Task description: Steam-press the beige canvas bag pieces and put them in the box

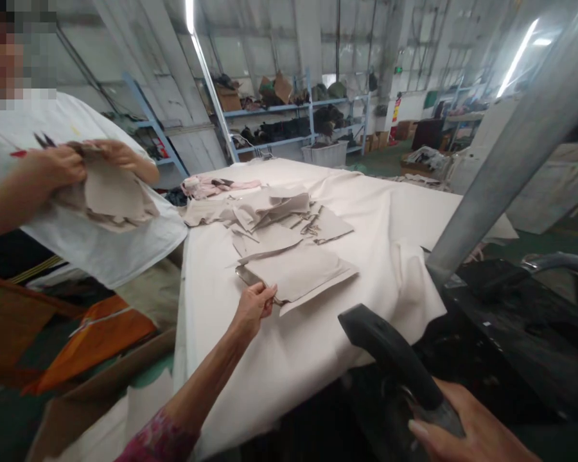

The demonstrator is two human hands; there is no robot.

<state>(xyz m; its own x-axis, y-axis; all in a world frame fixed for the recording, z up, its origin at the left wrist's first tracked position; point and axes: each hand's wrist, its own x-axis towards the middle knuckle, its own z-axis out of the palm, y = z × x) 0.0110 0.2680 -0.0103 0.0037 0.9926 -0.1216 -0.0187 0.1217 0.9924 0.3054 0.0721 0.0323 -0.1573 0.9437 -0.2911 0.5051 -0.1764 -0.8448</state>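
Head cam, nearest first: on the right, your R hand (467, 417), cut off by the bottom edge, is closed round a black handle (390, 353); some fingers are hidden behind it, & can't tell what the handle belongs to. Dark stuff below it is too murky to make out. Near left, your L arm comes in from the bottom edge in a patterned pink sleeve (158, 433), w/ a cardboard box (94, 394) beside it, partly cut off, & some orange material (103, 333) just beyond.

Mid-scene, your L hand (255, 303) is closed in a pinch, thumb vs. fingers, on the near left edge of a beige fabric piece (301, 274); fingertips underneath don't show. That piece is approx. mid-table, over the cloth-covered table (231, 372). Just past it, a loose pile (282, 208) of beige pieces overlaps, so no. of layers is unclear.

Left, a co-worker (91, 244), cut off by the frame, head pixelated, has both hands on a beige bundle (115, 186), fingers partly lost in folds. Beyond the pile: pink cloth (205, 186). Right, a grey post (503, 141) blocks some background. Far back, blue shelves (270, 111) w/ dark bundles too blurry to ID, & a pale bin (327, 155).
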